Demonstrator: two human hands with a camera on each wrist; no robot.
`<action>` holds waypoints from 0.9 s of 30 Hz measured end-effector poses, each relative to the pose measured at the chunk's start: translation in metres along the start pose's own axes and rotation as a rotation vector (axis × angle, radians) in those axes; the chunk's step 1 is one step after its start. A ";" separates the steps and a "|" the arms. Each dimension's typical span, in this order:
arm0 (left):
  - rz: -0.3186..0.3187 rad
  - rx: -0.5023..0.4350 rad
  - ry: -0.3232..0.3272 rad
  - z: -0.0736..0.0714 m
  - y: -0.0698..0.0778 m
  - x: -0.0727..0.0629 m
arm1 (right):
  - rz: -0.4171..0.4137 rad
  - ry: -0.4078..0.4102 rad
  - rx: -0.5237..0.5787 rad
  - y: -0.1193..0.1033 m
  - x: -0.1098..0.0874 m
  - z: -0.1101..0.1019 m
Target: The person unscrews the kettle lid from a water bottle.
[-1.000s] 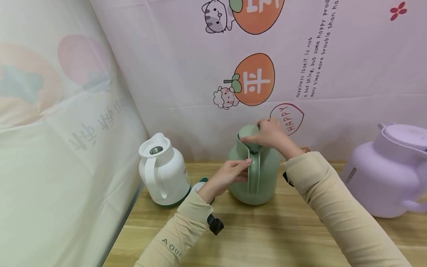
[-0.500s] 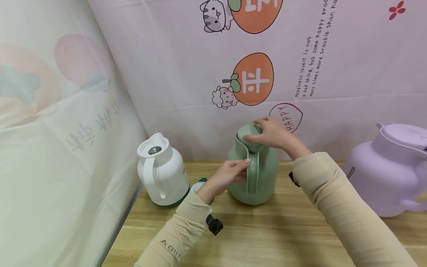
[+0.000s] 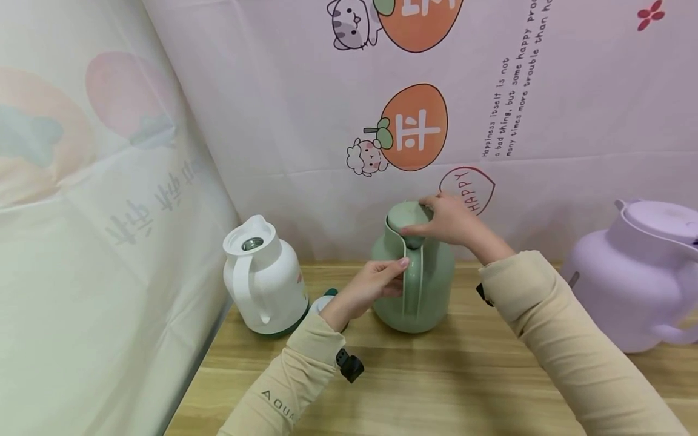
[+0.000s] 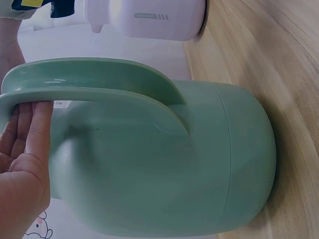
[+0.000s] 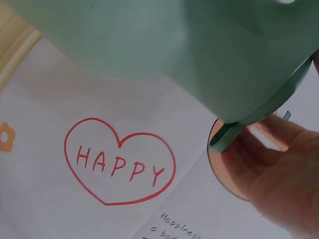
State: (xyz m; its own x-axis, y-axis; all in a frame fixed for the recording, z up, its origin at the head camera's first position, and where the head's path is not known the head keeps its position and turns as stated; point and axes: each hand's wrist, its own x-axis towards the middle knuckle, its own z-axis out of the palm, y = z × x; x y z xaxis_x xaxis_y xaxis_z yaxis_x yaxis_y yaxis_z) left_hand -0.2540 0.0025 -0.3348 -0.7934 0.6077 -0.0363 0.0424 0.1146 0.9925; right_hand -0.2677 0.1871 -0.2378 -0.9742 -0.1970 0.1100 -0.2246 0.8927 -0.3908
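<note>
A green thermos jug [image 3: 436, 284] stands upright on the wooden table, its handle towards me. My left hand [image 3: 376, 283] holds the handle [image 3: 412, 281], with the thumb on its side; in the left wrist view the fingers [image 4: 40, 129] reach under the top of the handle. From above, my right hand [image 3: 449, 221] grips the round green lid [image 3: 406, 217] in the jug's mouth, thumb at the near edge and fingers at the far side. The right wrist view shows the jug's spout [image 5: 227, 138] beside the right fingers.
On the left stands a white thermos jug [image 3: 267, 278] with its mouth uncovered. A small white and green piece [image 3: 325, 301], partly hidden by my left wrist, lies beside it. A lilac jug [image 3: 621, 290] stands at the right. A printed cloth [image 3: 294, 121] hangs behind the table [image 3: 414, 387].
My right hand has turned on the lid, and its wrist and forearm have swung a little to the right. The left hand and the jug have stayed in place.
</note>
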 end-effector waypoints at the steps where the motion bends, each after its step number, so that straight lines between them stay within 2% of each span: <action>1: -0.002 -0.003 0.000 0.000 0.000 0.001 | -0.027 -0.008 0.017 0.004 0.001 -0.001; 5: -0.017 -0.008 0.000 0.002 0.000 0.003 | -0.119 -0.048 0.077 0.019 0.002 -0.006; 7: -0.021 -0.009 -0.003 0.002 0.000 0.004 | -0.140 -0.058 0.081 0.022 0.001 -0.006; 10: -0.025 -0.007 -0.002 0.002 -0.002 0.004 | -0.104 -0.034 0.063 0.017 -0.002 -0.002; 14: -0.032 -0.005 0.005 0.000 -0.003 0.004 | 0.019 0.039 0.004 0.005 -0.008 0.004; 17: -0.031 -0.001 0.005 -0.001 -0.004 0.003 | 0.072 0.070 -0.039 0.000 -0.011 0.008; 22: -0.026 0.001 0.001 0.000 -0.004 0.003 | 0.062 0.083 -0.023 0.000 -0.010 0.010; 27: -0.026 -0.003 0.007 0.000 -0.002 0.002 | 0.000 0.066 0.034 0.005 -0.006 0.006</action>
State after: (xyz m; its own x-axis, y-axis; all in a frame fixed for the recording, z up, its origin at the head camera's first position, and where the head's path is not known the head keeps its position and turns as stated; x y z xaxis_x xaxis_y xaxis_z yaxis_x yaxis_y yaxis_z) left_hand -0.2558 0.0032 -0.3364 -0.7986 0.5988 -0.0608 0.0200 0.1273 0.9917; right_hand -0.2626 0.1901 -0.2459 -0.9710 -0.1687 0.1692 -0.2260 0.8783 -0.4213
